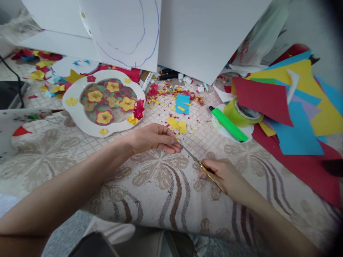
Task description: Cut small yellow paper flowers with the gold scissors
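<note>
Gold-handled scissors (197, 160) are in my right hand (223, 175), its fingers wrapped round the handles. Their blades point up and left to the fingertips of my left hand (158, 139). Thumb and fingers of that hand pinch a tiny yellow paper piece (178, 140), mostly hidden, right by the blade tips. Just beyond the fingers lie yellow paper pieces (177, 125) and a blue paper rectangle (183, 104) with a yellow strip on it. Left of my left hand rests a white scalloped frame (70, 116) decorated with yellow and red paper flowers (104, 117).
Tall white boards (198, 35) stand along the back. At the right are a green cutter-like tool (229, 125), a yellow-green tape roll (235, 113) and stacked coloured paper (297, 128). Paper scraps (171, 91) litter the patterned tablecloth (150, 200). A marker (147, 81) lies near the boards.
</note>
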`<state>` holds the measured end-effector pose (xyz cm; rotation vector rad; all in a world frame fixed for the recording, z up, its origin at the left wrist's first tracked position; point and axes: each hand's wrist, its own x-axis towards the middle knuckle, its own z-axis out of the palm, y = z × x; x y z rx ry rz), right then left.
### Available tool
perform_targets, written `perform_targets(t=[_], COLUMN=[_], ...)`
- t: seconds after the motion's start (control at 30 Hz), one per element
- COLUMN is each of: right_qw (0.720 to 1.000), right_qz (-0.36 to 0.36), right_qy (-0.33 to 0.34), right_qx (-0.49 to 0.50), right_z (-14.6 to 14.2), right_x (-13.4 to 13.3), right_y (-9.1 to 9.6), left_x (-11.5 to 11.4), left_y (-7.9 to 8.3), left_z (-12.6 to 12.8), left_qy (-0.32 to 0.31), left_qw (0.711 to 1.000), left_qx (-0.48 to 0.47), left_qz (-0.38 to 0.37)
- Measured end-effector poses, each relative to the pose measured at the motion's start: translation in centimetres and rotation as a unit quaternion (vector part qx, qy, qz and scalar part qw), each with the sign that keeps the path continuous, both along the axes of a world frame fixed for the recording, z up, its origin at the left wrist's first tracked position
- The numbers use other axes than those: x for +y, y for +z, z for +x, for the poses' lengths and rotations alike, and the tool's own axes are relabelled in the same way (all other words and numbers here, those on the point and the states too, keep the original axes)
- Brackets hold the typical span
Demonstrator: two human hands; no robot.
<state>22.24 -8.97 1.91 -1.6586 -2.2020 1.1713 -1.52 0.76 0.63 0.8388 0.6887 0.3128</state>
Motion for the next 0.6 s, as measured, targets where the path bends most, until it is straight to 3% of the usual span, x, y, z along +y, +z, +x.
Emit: perform_targets(t=[0.33,0.6], right_qw=[0.997,0.996], right_qz=[0.03,-0.029], right_qy=[0.029,0.046], right_qx=[-0.06,-0.07], right_z=[-0.14,0.74], right_x=[-0.08,0.46], right_y=[0.01,0.08], left_x=[-0.08,-0.1], left_y=[0.08,0.09], left_z=[0.16,0.14], left_qy=[0.015,0.014], left_qw=[1.0,1.0], left_qx=[0.019,0.013], left_qz=[0.0,-0.003])
